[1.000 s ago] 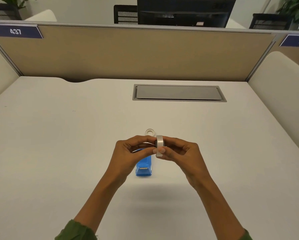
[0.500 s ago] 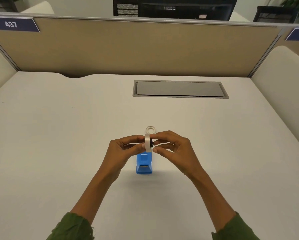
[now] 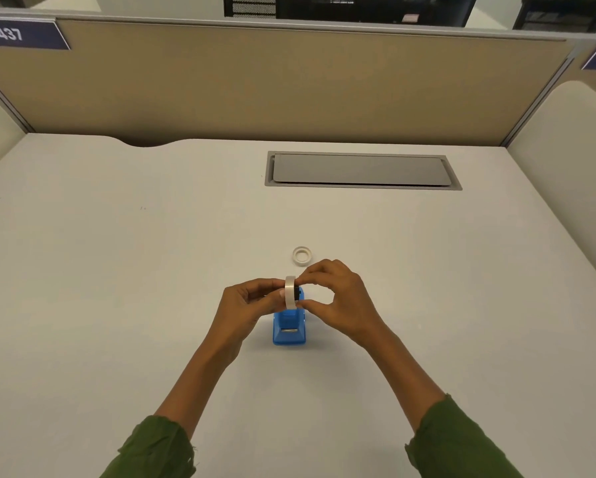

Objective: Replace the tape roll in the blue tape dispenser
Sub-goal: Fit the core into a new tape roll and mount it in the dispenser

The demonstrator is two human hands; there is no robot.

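At frame centre, your left hand (image 3: pixel 245 301) and right hand (image 3: pixel 338 298) both pinch the upright tape roll (image 3: pixel 290 292) just above the blue dispenser (image 3: pixel 289 327); an empty core (image 3: pixel 302 255) lies behind.

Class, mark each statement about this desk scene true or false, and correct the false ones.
1. Both hands hold the tape roll. True.
2. The blue dispenser lies on its side at the desk's far edge. False: it stands near the person, just under the hands.
3. A small empty ring lies flat on the desk beyond the hands. True.
4. The left hand rests flat on the desk. False: it grips the roll with the right hand.
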